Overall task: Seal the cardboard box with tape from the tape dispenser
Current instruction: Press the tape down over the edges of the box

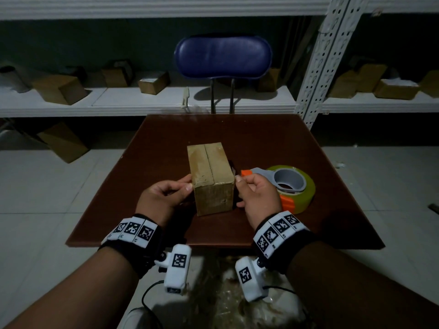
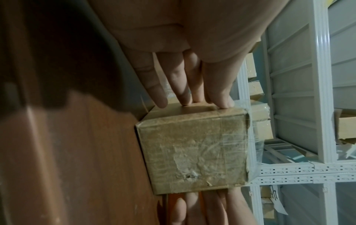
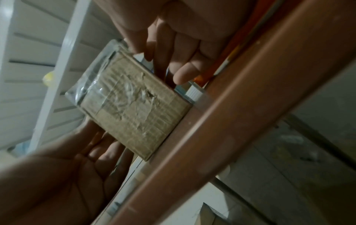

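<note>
Cardboard box (image 1: 211,176) stands near the middle of the brown bench (image 1: 308,186), its top flaps closed with a seam along the centre. Clear tape already covers the top, and in the left wrist view a loose clear edge (image 2: 254,137) sticks out past the top edge of the box.

The left hand (image 1: 164,193) is at the left side of the box. Its grip is wide: the fingers (image 2: 181,85) are straight and their tips press on the left face, with the thumb near the top corner. The right hand (image 1: 259,195) is at the right side of the box, touching it, fingers bent. From these views I cannot tell if its grip holds something or only rests against the box.

The tape dispenser (image 1: 289,186), grey and orange with a yellowish roll, lies on the bench just beside the right hand, to the right of the box.

Behind the bench stands a blue chair (image 1: 223,58), and the white shelves (image 1: 142,100) carry more boxes.
</note>
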Motion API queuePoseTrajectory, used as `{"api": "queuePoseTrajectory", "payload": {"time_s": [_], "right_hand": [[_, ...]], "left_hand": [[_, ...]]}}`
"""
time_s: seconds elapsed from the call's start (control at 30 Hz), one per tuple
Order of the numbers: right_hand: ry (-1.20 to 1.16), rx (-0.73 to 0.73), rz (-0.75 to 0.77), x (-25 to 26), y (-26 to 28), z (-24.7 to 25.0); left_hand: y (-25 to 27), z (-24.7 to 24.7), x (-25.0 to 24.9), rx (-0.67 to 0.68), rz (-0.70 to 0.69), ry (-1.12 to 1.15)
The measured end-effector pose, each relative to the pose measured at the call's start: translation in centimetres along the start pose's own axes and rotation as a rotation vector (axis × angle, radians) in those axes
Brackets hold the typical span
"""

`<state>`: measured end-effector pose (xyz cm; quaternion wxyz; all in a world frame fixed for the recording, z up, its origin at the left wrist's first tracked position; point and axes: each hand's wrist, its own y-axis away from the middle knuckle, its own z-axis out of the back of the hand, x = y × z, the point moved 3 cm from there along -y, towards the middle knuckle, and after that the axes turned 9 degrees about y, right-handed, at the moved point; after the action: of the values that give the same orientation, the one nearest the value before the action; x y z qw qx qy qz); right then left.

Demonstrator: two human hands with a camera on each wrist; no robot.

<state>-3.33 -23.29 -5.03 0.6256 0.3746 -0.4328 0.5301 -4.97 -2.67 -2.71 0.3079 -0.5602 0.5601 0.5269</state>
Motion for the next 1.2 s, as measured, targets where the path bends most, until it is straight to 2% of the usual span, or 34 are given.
{"api": "queuePoseTrajectory", "payload": {"time_s": [0.23,0.57,0.73,0.87,1.03,1.2], "right_hand": [[-0.019,-0.055,-0.012,-0.3,0.1,-0.8],[0.068,-0.167,-0.03,0.2,-0.2,-1.4],[-0.024,-0.13,-0.053,0.0,0.1,-1.5],[-0.032,-0.003,0.04,-0.2,1.4,-2.2],[0.085,0.132,0.125,-1.6,2.0,-3.3],[0.089,0.212,0.137,-1.0,2.0,-3.3]], "left_hand": [[-0.2,0.1,0.3,0.018,0.013,0.03],[-0.8,0.8,0.8,0.025,-0.002,-0.014],[-0.6,0.7,0.4,0.017,-0.022,-0.015],[-0.7,0.6,0.8,0.029,-0.046,0.072],[-0.8,0.7,1.7,0.016,-0.032,0.133],[0.2,0.1,1.6,0.067,-0.117,-0.006]]}}
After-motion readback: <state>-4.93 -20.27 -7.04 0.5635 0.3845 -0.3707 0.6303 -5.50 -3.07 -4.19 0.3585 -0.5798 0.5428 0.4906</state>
